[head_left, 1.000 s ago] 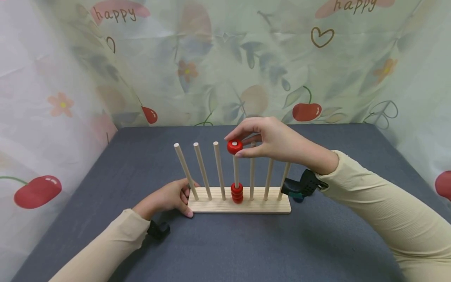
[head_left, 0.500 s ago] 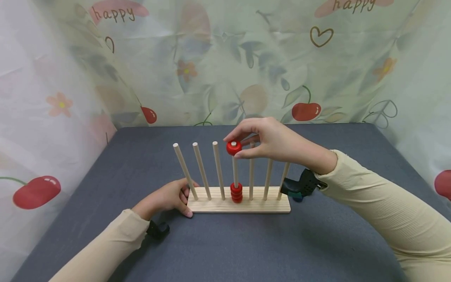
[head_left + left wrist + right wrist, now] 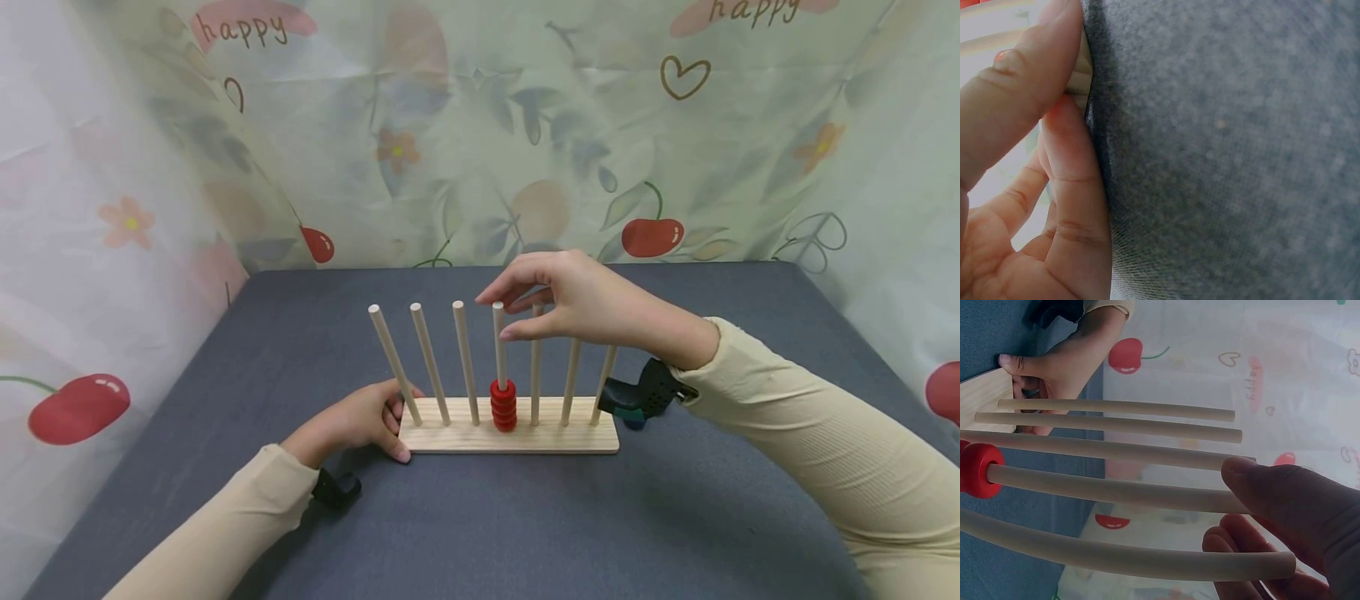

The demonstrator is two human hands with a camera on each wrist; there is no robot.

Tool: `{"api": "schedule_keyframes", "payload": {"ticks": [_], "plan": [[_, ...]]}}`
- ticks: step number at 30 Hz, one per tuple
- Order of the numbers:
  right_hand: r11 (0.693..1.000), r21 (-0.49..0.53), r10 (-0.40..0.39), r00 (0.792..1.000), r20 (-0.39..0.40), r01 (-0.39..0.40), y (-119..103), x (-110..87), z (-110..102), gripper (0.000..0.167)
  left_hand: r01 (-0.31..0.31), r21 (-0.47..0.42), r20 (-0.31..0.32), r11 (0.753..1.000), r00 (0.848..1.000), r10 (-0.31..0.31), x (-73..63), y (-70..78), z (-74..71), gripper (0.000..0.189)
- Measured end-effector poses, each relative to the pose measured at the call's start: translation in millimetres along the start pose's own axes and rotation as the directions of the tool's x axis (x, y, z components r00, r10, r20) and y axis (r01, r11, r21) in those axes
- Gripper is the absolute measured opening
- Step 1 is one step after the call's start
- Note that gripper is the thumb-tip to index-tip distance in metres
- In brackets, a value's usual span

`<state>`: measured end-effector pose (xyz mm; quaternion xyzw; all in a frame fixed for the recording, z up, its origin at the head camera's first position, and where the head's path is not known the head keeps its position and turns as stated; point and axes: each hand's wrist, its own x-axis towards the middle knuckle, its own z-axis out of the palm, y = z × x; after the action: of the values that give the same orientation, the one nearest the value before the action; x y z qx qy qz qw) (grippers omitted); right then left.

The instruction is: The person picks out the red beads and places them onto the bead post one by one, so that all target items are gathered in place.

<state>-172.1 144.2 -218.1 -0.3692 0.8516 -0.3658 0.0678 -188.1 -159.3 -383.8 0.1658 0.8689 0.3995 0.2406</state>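
Observation:
A pale wooden peg rack point(image 3: 450, 442) with several upright pegs stands on the dark table. Red rings point(image 3: 504, 406) are stacked at the foot of its middle peg. My left hand point(image 3: 367, 421) pinches the left end of the board, thumb at the front corner; close up, the left wrist view shows thumb and fingers point(image 3: 1075, 206) on the board's edge. Around the top of the middle peg point(image 3: 499, 346), my right hand point(image 3: 573, 296) holds no ring, its thumb and fingers apart. In the right wrist view a red ring point(image 3: 982, 470) sits low on that peg.
The dark grey tabletop point(image 3: 480, 533) spreads around the rack. A patterned cloth point(image 3: 480, 125) hangs behind and at both sides. To the right of the middle, other pegs point(image 3: 572, 375) rise under my right hand and wrist.
The red ring my right hand held at the top of the middle peg has dropped down it onto the stack. Both hands have stayed nearly in place.

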Motion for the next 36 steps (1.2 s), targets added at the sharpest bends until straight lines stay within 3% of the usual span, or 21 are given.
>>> {"api": "schedule_keyframes", "payload": {"ticks": [11, 16, 29, 36], "plan": [[1.0, 0.007, 0.011, 1.0, -0.003, -0.011, -0.7, 0.4, 0.8, 0.036, 0.011, -0.007, -0.001, 1.0, 1.0, -0.011, -0.2, -0.8, -0.1, 0.077], [0.999, 0.044, 0.017, 0.999, -0.044, -0.015, -1.2, -1.1, 1.2, 0.038, 0.007, -0.019, -0.001, 1.0, 1.0, -0.007, -0.7, -0.9, 0.1, 0.077], [0.995, 0.042, -0.084, 0.974, -0.21, 0.094, -11.6, -22.3, -11.0, 0.042, 0.001, -0.013, 0.001, 1.0, 1.0, -0.001, -1.3, 0.9, 1.1, 0.076], [0.98, 0.053, -0.168, 0.945, -0.281, 0.19, -15.1, -38.8, -22.2, 0.04, -0.002, -0.004, -0.004, 1.0, 1.0, 0.002, -2.0, 1.0, 0.3, 0.076]]}}
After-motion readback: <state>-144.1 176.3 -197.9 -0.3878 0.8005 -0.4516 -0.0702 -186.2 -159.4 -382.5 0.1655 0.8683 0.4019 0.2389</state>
